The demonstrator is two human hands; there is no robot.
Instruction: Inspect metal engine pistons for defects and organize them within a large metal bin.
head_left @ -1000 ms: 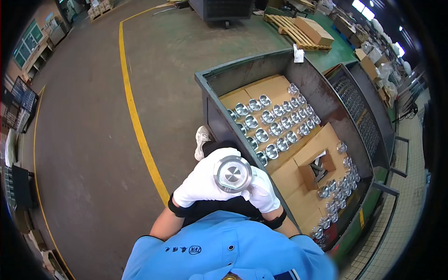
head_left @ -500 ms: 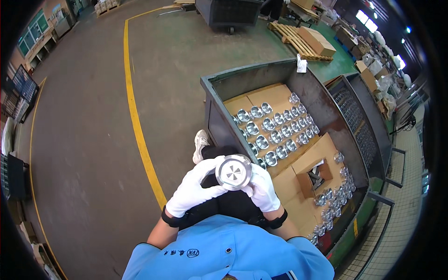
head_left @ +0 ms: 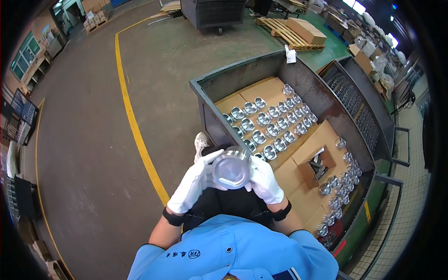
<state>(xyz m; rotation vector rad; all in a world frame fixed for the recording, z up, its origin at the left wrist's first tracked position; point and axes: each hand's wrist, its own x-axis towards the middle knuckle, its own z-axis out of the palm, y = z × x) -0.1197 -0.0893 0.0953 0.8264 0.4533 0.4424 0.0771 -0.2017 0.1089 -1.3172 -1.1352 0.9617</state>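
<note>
Between my two gloved hands is a shiny metal piston point(head_left: 231, 171), held above my lap. Its grooved side wall now shows along the far edge, and a smooth rounded face is turned up toward me, slightly blurred. My left hand point(head_left: 195, 183) grips its left side, the fingers wrapped round the rim. On the opposite side my right hand point(head_left: 264, 179) is closed against it, with the fingertips partly hidden below. To the right stands a grey metal bin point(head_left: 208, 106), where similar pistons point(head_left: 272, 129) sit in rows on cardboard.
Inside the bin, a small open cardboard box point(head_left: 308, 173) holds dark pieces, with more pistons point(head_left: 343, 190) along the right wall. A second bin point(head_left: 357, 100) adjoins it. A wooden pallet point(head_left: 280, 31) and a wheeled grey bin point(head_left: 212, 14) stand farther off. A yellow line point(head_left: 135, 126) crosses the floor.
The piston has been turned in my hands: its flat face with a cross-like pattern gave way to a rounded face and grooved wall. Both hands still hold it. The view has shifted slightly.
</note>
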